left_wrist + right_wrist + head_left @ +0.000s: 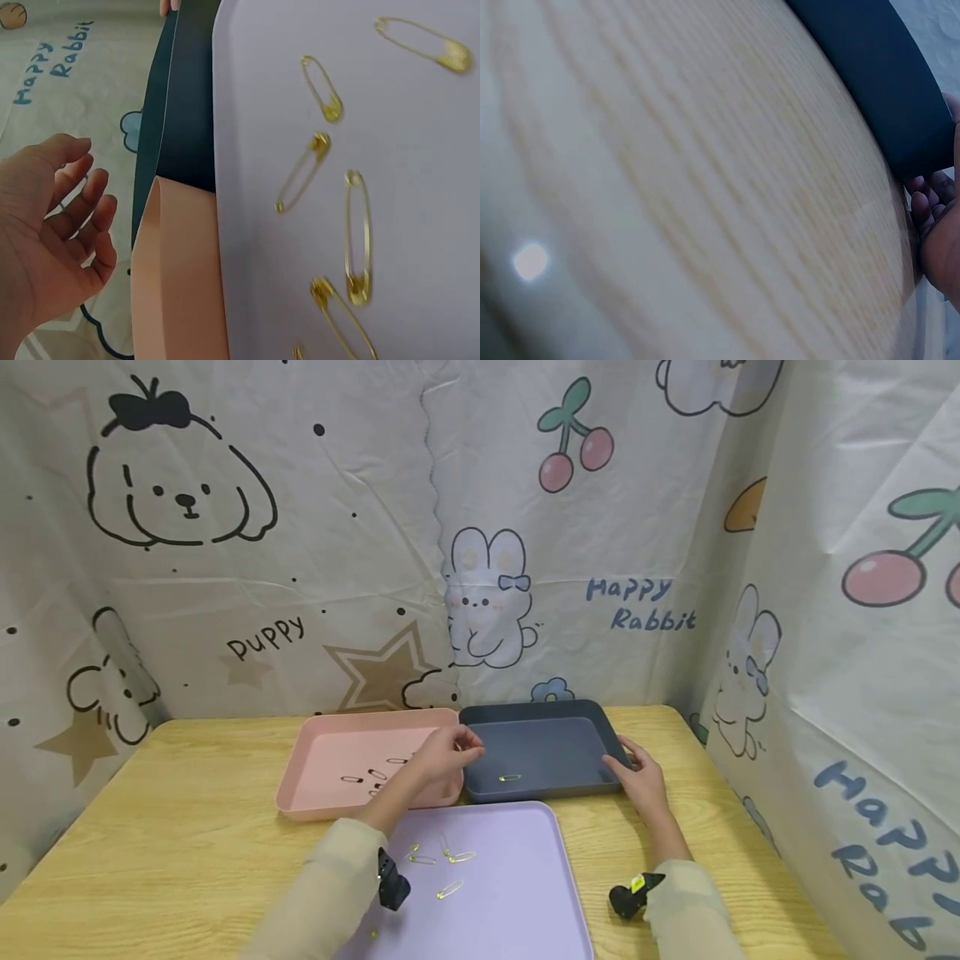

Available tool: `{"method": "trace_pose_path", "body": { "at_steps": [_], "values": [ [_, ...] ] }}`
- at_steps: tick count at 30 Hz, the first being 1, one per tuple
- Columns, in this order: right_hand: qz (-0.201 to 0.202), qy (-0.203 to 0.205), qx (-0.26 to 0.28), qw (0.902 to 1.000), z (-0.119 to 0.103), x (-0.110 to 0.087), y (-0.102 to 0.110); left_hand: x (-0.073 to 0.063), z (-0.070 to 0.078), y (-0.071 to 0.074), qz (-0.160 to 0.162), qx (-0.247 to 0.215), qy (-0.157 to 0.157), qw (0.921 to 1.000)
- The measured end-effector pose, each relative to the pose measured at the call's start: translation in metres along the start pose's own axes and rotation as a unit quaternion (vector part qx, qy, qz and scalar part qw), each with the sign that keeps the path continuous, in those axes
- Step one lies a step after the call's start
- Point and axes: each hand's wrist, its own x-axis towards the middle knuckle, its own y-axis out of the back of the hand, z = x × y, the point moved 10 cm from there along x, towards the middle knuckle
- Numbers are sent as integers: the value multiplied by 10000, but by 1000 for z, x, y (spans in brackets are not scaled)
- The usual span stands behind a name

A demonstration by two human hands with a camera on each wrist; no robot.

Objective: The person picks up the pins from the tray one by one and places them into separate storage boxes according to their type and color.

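Observation:
My left hand [448, 752] hovers over the border between the pink tray [315, 752] and the navy tray [555, 735]. In the left wrist view its fingers [82, 217] are loosely bent, and nothing shows between them. One gold safety pin [510, 777] lies in the navy tray near its front wall. At that tray's right end, my right hand [642, 777] grips the rim, thumb over the inner side and fingers outside. Several dark safety pins [352, 779] lie in the pink tray, partly hidden by my left forearm.
A lilac tray [517, 877] sits in front of the other two, with several gold safety pins [360, 240] scattered on it. All three trays rest on a wood-grain table [187, 827]. A printed cloth [360, 527] hangs behind and along the sides.

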Motion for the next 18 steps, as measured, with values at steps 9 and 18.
{"method": "trace_pose_path", "body": {
  "at_steps": [9,18],
  "values": [
    [-20,-44,10,10000,2,0,-1,-24,-1,9,25,471,-230,9986],
    [-48,46,-78,9999,-2,0,-1,-49,-10,19,-165,1223,-434,9914]
  ]
}}
